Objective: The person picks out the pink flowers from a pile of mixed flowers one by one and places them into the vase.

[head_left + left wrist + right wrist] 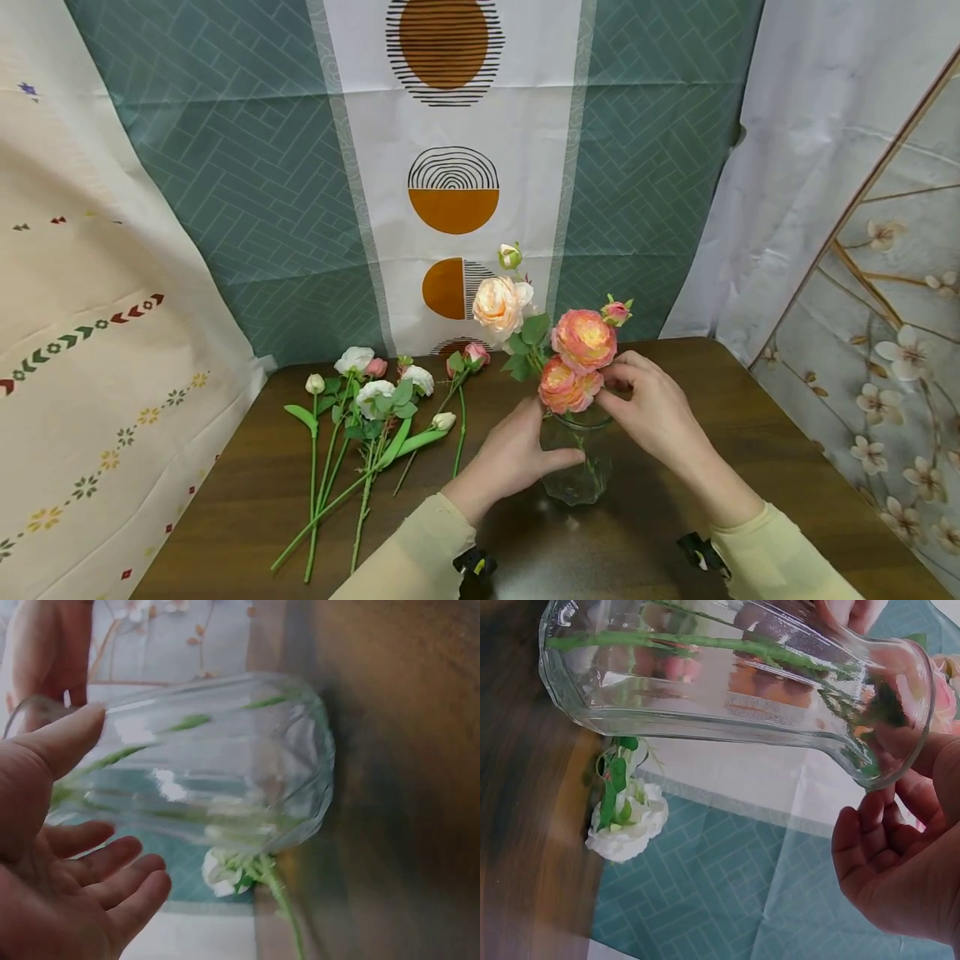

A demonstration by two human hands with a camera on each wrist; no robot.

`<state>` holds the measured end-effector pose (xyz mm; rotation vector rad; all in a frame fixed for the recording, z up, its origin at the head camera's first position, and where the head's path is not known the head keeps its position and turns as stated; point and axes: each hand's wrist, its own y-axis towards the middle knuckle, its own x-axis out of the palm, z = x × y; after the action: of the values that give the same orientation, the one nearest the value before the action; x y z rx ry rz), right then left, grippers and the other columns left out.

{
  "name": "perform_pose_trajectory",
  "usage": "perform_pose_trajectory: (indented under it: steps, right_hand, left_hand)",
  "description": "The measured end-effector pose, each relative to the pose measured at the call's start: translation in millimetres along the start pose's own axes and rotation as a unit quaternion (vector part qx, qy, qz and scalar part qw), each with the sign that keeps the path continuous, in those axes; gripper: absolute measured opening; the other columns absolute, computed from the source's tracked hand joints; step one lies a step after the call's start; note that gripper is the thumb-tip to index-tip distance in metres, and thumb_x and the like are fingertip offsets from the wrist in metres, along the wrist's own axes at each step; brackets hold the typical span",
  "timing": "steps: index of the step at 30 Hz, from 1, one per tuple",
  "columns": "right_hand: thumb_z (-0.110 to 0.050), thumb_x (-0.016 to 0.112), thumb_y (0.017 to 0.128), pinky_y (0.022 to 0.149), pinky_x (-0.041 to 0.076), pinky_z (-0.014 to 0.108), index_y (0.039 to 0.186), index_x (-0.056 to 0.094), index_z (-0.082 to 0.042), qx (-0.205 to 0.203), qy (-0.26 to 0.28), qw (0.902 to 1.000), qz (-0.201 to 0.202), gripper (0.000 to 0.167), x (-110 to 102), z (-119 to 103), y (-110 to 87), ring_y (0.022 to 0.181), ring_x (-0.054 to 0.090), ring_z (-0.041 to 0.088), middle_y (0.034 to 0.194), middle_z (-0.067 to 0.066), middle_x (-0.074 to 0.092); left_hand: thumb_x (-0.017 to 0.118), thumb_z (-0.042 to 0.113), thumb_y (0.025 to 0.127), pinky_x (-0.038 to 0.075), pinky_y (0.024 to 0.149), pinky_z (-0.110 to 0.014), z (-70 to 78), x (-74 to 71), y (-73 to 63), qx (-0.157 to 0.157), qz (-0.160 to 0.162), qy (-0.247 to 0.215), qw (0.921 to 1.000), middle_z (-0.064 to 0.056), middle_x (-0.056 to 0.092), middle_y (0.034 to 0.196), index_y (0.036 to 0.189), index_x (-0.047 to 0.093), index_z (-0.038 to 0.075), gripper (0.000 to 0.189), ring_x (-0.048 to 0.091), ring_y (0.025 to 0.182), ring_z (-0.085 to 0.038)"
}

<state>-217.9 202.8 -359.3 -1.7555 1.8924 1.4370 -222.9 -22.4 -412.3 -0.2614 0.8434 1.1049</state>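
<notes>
A clear, faceted glass vase (579, 485) stands on the dark brown wooden counter (750, 400). At its nine o'clock, the left grip (516, 454) is unclenched, thumb touching the glass, fingers loosely extended. At two o'clock, the right grip (654, 407) pinches the coral-and-yellow, ruffled flower spray (585, 340) at the vase's mouth. A cream-peach, round-bloomed flower spray (498, 305) leans toward eleven o'clock.
</notes>
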Motion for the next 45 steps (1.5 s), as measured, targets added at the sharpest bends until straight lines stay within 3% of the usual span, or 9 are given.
perform_pose_trajectory:
  steps: [7,17,24,36,41,45]
  right_hand:
    - [-0.015,0.086,0.097,0.083,0.055,0.046,0.1,0.084,-0.011,0.007,0.004,0.9999,0.01,0.005,-2,3,-3.7,0.098,0.069,0.023,0.11,-0.001,0.07]
    - [-0.01,0.083,0.097,0.089,0.059,0.059,0.117,0.08,-0.001,0.037,0.005,0.9993,0.004,0.022,-10,5,-8.1,0.102,0.073,0.032,0.118,0.011,0.071]
    - [-0.011,0.081,0.098,0.083,0.056,0.054,0.113,0.081,-0.003,0.036,-0.005,0.9993,0.008,0.017,-11,10,-9.9,0.095,0.07,0.028,0.112,0.008,0.072]
    - [-0.013,0.077,0.103,0.089,0.056,0.058,0.117,0.08,-0.002,0.054,-0.004,0.9986,0.002,0.019,-15,15,-14.8,0.1,0.072,0.031,0.115,0.011,0.076]
    - [-0.015,0.076,0.104,0.087,0.056,0.057,0.12,0.08,-0.003,0.057,-0.006,0.9983,-0.001,0.02,-16,17,-17.6,0.1,0.071,0.032,0.117,0.011,0.076]
    - [-0.016,0.077,0.104,0.084,0.055,0.054,0.119,0.08,-0.005,0.053,-0.004,0.9986,0.0,0.019,-17,18,-19.7,0.097,0.07,0.029,0.115,0.009,0.076]
  left_hand:
    - [0.087,0.042,0.098,0.054,0.108,-0.054,-13.2,-22.1,-8.9,-0.02,-0.014,0.074,0.9969,-0.011,0.061,0.153,0.157,0.059,0.013,0.072,0.064,0.135,-0.031]
    - [0.083,0.025,0.1,0.054,0.106,-0.056,-47.9,-46.2,-17.2,-0.035,0.006,0.089,0.9954,-0.017,0.066,0.144,0.144,0.069,0.001,0.052,0.064,0.131,-0.035]
    - [0.081,0.02,0.102,0.056,0.095,-0.057,-63.4,-52.0,-21.0,-0.053,0.028,0.1,0.9932,-0.018,0.069,0.132,0.136,0.072,0.003,0.039,0.068,0.115,-0.034]
    - [0.079,0.018,0.103,0.056,0.098,-0.057,-75.4,-59.9,-17.3,-0.072,0.063,0.151,0.9839,-0.019,0.07,0.129,0.135,0.072,0.001,0.037,0.068,0.117,-0.038]
    - [0.078,0.024,0.103,0.056,0.092,-0.059,-106.4,-56.5,-10.6,-0.057,0.091,0.191,0.9757,-0.017,0.07,0.123,0.131,0.073,0.003,0.036,0.068,0.111,-0.037]
    - [0.078,0.026,0.104,0.056,0.095,-0.059,-109.5,-61.0,-9.5,-0.081,0.088,0.203,0.9719,-0.017,0.069,0.126,0.132,0.073,0.005,0.036,0.068,0.115,-0.037]
